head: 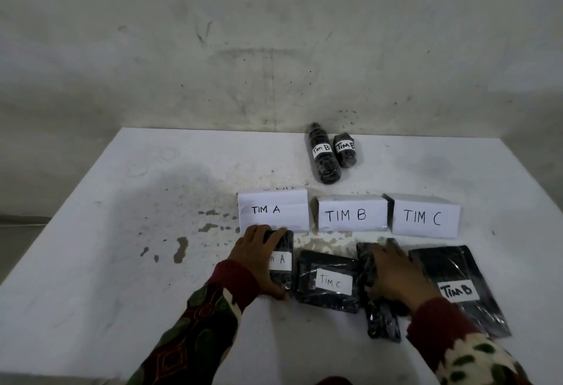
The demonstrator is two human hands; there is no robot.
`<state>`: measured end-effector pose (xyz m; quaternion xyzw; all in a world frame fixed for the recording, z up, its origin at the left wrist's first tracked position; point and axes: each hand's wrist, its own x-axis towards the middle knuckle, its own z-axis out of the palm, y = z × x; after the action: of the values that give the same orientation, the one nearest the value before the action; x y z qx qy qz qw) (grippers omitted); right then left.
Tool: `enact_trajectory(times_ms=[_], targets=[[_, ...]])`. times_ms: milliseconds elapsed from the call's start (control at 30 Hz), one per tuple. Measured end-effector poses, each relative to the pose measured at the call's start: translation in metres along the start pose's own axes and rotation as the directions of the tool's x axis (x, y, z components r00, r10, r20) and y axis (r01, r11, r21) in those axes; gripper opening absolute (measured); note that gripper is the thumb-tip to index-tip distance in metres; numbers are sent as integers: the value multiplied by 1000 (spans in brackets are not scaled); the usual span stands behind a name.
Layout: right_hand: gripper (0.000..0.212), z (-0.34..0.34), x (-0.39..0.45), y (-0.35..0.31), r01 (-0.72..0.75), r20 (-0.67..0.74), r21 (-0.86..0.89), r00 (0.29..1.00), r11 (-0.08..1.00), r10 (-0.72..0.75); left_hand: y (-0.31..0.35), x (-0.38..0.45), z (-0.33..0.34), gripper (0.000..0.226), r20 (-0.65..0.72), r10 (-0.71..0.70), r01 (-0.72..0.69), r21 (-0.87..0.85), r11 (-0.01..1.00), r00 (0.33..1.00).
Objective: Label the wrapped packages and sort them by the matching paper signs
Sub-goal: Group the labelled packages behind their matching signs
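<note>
The "A" package (pixel 281 262) sits gripped in my left hand (pixel 259 258), just below the TIM A sign (pixel 273 210). My right hand (pixel 393 275) lies curled over an unlabelled package (pixel 379 314); the "TIM C" package (pixel 329 282) rests between my hands on the bench (pixel 152 232), the "TIM B" package (pixel 457 290) beyond my right.

Three paper signs stand in a row, TIM A sign (pixel 273 210), TIM B sign (pixel 350 214), TIM C sign (pixel 424 217); the left hand (pixel 259 258) grips the A-labelled package (pixel 281 259); the right hand (pixel 396 275) grips a long black package (pixel 380 320); two B-labelled packages (pixel 323 153) lie behind the signs.
</note>
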<state>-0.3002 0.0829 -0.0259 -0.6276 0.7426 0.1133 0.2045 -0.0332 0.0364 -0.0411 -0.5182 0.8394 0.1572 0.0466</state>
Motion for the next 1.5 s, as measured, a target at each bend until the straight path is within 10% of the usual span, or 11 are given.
enact_trajectory(times_ms=[367,1067,1500], targets=[[125,15,0,-27,261,180,5,949,965,-257,-1,-2,-4,128,27,3,-3,0,1000,1000],[109,-27,8,-30,466,-365,401,871,789,-329,-26,-6,-65,111,-526,-17,-82,-164,983,850],[108,-65,60,-53,503,-521,521,827,689,-210,-42,69,-97,113,-538,-44,-35,-136,990,842]])
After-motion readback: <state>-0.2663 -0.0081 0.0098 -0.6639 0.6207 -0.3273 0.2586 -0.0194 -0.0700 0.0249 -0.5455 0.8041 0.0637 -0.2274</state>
